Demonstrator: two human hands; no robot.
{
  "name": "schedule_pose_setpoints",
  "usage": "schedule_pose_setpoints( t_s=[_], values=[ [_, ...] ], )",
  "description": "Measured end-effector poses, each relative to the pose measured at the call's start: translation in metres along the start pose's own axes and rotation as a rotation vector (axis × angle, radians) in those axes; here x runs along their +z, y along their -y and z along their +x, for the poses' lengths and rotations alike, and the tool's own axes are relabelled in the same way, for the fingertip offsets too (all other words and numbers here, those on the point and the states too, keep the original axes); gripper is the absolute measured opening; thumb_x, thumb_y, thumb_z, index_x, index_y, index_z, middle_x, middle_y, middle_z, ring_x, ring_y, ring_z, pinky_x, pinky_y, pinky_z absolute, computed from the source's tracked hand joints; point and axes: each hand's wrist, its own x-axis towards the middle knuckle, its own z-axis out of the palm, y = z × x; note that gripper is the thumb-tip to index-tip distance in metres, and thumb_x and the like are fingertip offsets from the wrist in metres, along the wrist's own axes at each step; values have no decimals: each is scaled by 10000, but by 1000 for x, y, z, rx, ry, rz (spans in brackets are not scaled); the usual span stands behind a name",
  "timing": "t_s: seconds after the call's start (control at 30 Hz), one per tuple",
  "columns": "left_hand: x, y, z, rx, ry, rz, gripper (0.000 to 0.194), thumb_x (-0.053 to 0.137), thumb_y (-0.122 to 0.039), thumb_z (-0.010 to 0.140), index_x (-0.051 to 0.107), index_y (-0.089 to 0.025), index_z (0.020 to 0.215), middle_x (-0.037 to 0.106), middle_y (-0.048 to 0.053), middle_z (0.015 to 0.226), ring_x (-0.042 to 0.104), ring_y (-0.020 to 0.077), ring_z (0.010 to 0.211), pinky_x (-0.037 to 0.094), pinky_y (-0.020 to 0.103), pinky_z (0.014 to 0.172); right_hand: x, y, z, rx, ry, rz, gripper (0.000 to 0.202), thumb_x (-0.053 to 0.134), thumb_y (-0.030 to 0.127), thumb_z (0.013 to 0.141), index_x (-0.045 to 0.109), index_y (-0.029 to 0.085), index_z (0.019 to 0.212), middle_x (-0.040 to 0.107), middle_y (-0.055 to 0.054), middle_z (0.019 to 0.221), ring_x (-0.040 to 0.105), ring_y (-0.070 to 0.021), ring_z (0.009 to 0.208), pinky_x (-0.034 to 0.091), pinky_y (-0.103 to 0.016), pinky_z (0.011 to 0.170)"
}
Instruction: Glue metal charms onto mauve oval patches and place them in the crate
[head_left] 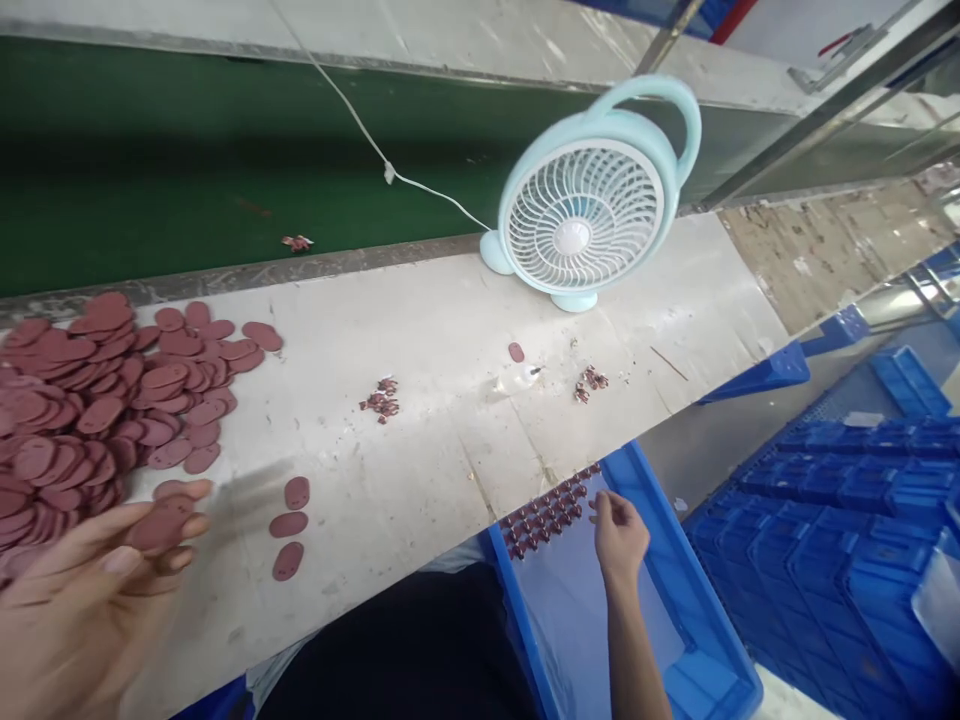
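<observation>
My left hand [97,580] pinches a reddish-brown oval piece [161,525] between thumb and fingers, beside a large heap of similar oval pieces [82,420]. Another oval shows just behind the held one; whether it is also gripped is unclear. Three ovals [289,524] lie in a column on the table to the right of that hand. Over the blue tray [675,560], my right hand [621,535] has its fingers curled together at the end of rows of small dark brown pieces [546,512]. What those fingers hold, if anything, is hidden.
A light blue fan [589,200] stands at the table's back edge, its white cord [352,115] running to the upper left. Near the middle are a small bottle [517,379], a single oval [516,352] and scrap piles [381,400]. Stacked blue crates [840,500] are on the right.
</observation>
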Motion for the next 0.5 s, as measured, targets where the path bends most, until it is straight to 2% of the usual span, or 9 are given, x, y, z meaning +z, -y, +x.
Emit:
schedule_pose_setpoints(
  t_s=[0.07, 0.1, 0.17, 0.23, 0.3, 0.37, 0.43, 0.5],
  values=[
    [13, 2, -17, -47, 85, -150, 360, 892, -187, 458, 747, -237, 784, 830, -2, 896, 722, 180, 680, 541, 198, 518, 12, 45, -22, -14, 64, 227, 320, 608, 503, 947, 598, 185, 973, 566, 27, 755, 552, -123, 635, 480, -238, 550],
    [20, 4, -25, -103, 120, -201, 375, 930, -194, 428, 754, -213, 759, 831, 33, 901, 729, 183, 653, 536, 187, 491, 21, 67, -33, -8, 144, 337, 360, 576, 553, 944, 596, 194, 952, 530, 38, 709, 526, -120, 593, 438, -222, 486],
    [37, 12, -42, -231, 252, -281, 366, 955, -248, 501, 782, -207, 822, 829, 70, 949, 760, 198, 706, 569, 188, 531, 45, 110, -53, 35, 370, 493, 473, 483, 634, 951, 631, 185, 963, 488, 41, 660, 473, -114, 517, 345, -205, 373],
    [52, 20, -56, -337, 396, -366, 331, 935, -273, 602, 796, -215, 896, 823, 87, 1012, 779, 214, 804, 581, 182, 565, 75, 146, -61, 141, 667, 709, 584, 424, 668, 961, 657, 147, 1087, 529, 15, 711, 447, -98, 498, 285, -185, 310],
    [64, 26, -67, -396, 521, -453, 294, 902, -267, 680, 800, -208, 949, 813, 104, 1067, 781, 218, 885, 590, 176, 613, 106, 174, -53, 289, 986, 1019, 614, 489, 658, 944, 616, 128, 1228, 587, -11, 821, 466, -78, 530, 305, -155, 295],
    [71, 29, -75, -422, 620, -536, 266, 871, -256, 733, 799, -197, 981, 806, 117, 1097, 779, 215, 924, 596, 175, 658, 132, 196, -35, 415, 1223, 1277, 544, 591, 570, 929, 582, 143, 1265, 606, 1, 861, 497, -62, 559, 370, -128, 319],
    [74, 29, -78, -429, 682, -599, 248, 845, -246, 769, 796, -187, 1005, 801, 124, 1115, 777, 212, 944, 598, 177, 691, 148, 212, -20, 452, 1322, 1351, 355, 566, 445, 973, 606, 156, 1176, 582, 42, 761, 502, -54, 526, 411, -115, 347],
    [75, 27, -78, -425, 710, -637, 231, 822, -232, 796, 794, -183, 1020, 793, 127, 1144, 772, 209, 973, 596, 178, 726, 152, 223, -17, 499, 1386, 1389, 263, 485, 368, 1018, 617, 157, 1103, 549, 61, 687, 500, -50, 487, 429, -112, 369]
  ],
)
